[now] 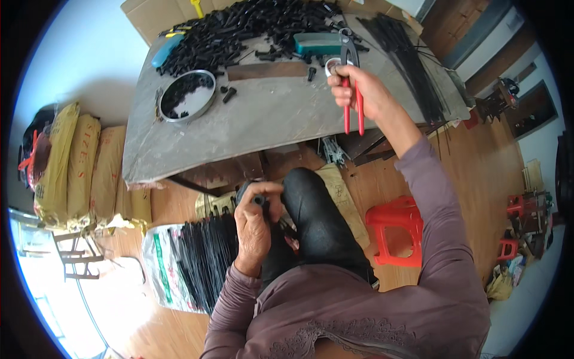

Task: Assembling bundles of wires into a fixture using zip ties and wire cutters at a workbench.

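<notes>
1. Grips red-handled pliers point(360, 116) in the right hand point(365, 93), raised over the table point(263, 122), well apart from the left hand point(252, 222).
2. Holds a small black piece point(259, 199) in the left hand, fingers closed round it, above the lap.
3. Possibly done: many long black rods point(206, 257), gathered beside the left leg; cannot tell for certain.
4. Probably left: plenty, judging by the big heap of black fittings point(239, 24) and more in the round tray point(204, 111).

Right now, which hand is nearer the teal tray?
Right. The right hand, holding pliers, is over the table near the teal tray; the left hand is down by the knees, farther away.
</notes>
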`<state>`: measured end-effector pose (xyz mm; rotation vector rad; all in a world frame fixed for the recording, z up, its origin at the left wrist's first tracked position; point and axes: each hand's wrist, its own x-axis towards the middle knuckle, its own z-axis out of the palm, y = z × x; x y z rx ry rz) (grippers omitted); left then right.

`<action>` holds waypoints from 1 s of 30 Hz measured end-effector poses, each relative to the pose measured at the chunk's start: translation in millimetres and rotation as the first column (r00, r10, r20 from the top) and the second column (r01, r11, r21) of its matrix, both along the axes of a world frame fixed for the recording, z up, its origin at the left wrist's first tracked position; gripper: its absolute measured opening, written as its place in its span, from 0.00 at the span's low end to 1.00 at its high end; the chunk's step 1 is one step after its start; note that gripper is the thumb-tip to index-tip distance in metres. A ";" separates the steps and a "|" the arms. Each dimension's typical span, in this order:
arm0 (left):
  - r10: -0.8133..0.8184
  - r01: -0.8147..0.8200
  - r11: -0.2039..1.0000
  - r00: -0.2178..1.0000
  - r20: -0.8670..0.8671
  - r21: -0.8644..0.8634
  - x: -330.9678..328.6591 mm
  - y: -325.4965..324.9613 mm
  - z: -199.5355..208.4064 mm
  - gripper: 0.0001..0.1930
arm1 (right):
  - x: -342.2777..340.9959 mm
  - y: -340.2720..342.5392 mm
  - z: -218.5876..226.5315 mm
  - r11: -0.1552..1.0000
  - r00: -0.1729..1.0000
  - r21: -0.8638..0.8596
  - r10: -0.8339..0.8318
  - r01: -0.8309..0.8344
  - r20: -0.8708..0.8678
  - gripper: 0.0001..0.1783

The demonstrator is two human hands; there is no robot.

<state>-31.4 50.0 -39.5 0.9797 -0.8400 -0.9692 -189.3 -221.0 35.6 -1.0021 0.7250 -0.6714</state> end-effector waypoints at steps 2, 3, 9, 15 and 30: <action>0.049 -0.036 0.996 0.985 0.163 -0.081 -0.4 -0.1 9.3 0.35 | 6.4 42.8 -4.0 0.974 0.976 0.133 0.162 -0.182 0.149 0.09; 0.057 -0.041 0.996 0.979 0.194 -0.084 1.9 -0.1 9.2 0.34 | 10.9 64.7 -10.6 0.971 0.968 0.096 0.206 -0.221 0.140 0.11; 0.172 -0.160 0.984 0.968 0.180 -0.081 0.5 0.5 12.7 0.28 | 47.0 172.5 -26.1 0.988 0.983 -0.014 0.154 -0.154 0.102 0.09; 0.276 -0.260 0.959 0.949 0.154 -0.113 -1.5 14.9 -0.8 0.28 | 71.0 198.1 -46.0 0.986 0.999 -0.163 0.043 -0.038 0.025 0.10; 0.219 -0.223 0.974 0.972 -0.082 -0.044 12.8 28.1 -3.1 0.24 | 95.6 212.8 -43.7 0.794 0.986 -0.607 -0.112 0.016 -0.121 0.09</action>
